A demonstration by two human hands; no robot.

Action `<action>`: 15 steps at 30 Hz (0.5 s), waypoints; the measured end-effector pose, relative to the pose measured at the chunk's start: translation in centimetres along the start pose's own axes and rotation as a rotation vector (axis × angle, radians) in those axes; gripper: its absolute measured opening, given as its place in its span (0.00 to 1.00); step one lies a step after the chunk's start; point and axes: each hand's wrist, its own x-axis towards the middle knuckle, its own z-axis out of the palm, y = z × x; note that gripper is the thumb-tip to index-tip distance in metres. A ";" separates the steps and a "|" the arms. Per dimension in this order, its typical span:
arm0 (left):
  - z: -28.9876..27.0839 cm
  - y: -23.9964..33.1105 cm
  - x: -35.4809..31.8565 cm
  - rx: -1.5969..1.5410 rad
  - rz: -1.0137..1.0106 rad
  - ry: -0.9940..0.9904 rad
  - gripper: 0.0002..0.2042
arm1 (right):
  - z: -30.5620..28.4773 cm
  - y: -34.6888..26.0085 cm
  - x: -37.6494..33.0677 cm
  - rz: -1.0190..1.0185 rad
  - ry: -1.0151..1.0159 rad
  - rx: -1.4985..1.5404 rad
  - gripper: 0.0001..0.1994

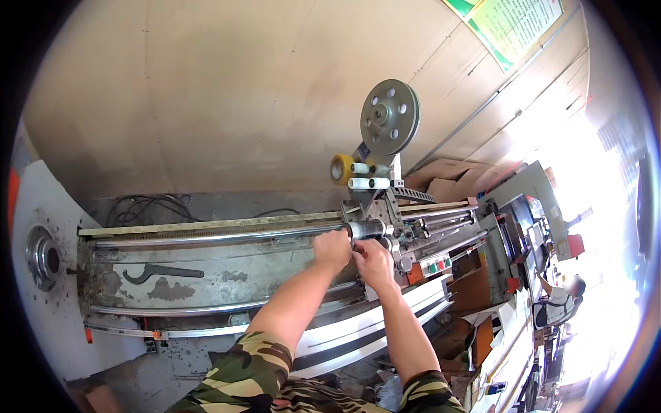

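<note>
The left hand (332, 249) and right hand (374, 263) curl beside the machine's metal roller (367, 229); what they pinch, I cannot tell. A yellow roll (340, 169) and big wheel (389, 117) crowd above; a hooked wrench (182, 272) lies leftward.

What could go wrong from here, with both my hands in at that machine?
Two possible risks. Your left hand and right hand are close together beside the shiny silver metal cylinder, so fingers might get pinched if the parts there moved. Also, a dark, hook-shaped metal wrench lies, seemingly loose, on the stained grey metal bed; it could get knocked off or jam something sliding along there.
</note>
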 end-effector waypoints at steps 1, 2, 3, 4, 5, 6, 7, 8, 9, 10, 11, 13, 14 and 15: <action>0.1 0.0 0.1 -0.003 0.001 -0.005 0.13 | 1.0 0.2 0.2 -0.023 0.009 -0.013 0.12; 0.1 -0.1 0.3 -0.006 0.001 -0.009 0.15 | 1.7 0.1 0.5 -0.030 0.008 0.001 0.13; -0.1 -0.2 0.3 -0.022 -0.007 -0.010 0.17 | 2.5 -0.1 0.7 -0.019 0.000 0.008 0.13; -0.4 -0.4 0.2 -0.039 -0.015 -0.010 0.20 | 3.2 -0.2 1.1 -0.009 -0.008 0.015 0.12; -0.8 -0.6 0.1 -0.056 -0.026 -0.009 0.22 | 3.7 -0.4 1.5 -0.023 -0.027 0.012 0.12; -1.3 -1.2 0.1 -0.060 -0.029 -0.029 0.24 | 4.3 -0.7 1.8 -0.034 -0.041 0.016 0.12; -1.8 -1.8 0.1 -0.064 -0.033 -0.048 0.26 | 4.9 -1.0 2.1 -0.047 -0.055 0.019 0.11; -2.5 -2.6 0.0 -0.069 -0.039 -0.066 0.27 | 5.5 -1.1 2.3 -0.036 -0.088 0.005 0.11; -3.2 -3.1 -0.2 -0.052 -0.010 -0.085 0.28 | 6.1 -0.8 2.6 -0.020 -0.115 -0.011 0.10; -4.1 -3.5 -0.7 -0.035 0.022 -0.107 0.28 | 6.5 -0.4 2.7 -0.001 -0.142 -0.030 0.10; -5.3 -4.1 -1.4 -0.019 0.056 -0.130 0.29 | 6.9 0.5 2.7 -0.002 -0.188 -0.138 0.09; -9.0 -7.3 -3.7 0.065 0.109 -0.224 0.26 | 4.8 2.0 2.2 -0.039 -0.110 -0.077 0.08; -11.2 -10.6 -5.6 0.048 0.129 -0.273 0.22 | 3.1 3.5 1.5 -0.037 -0.058 -0.061 0.07; -13.4 -14.9 -7.7 0.013 0.124 -0.319 0.20 | 1.1 5.2 0.9 -0.049 -0.018 -0.089 0.08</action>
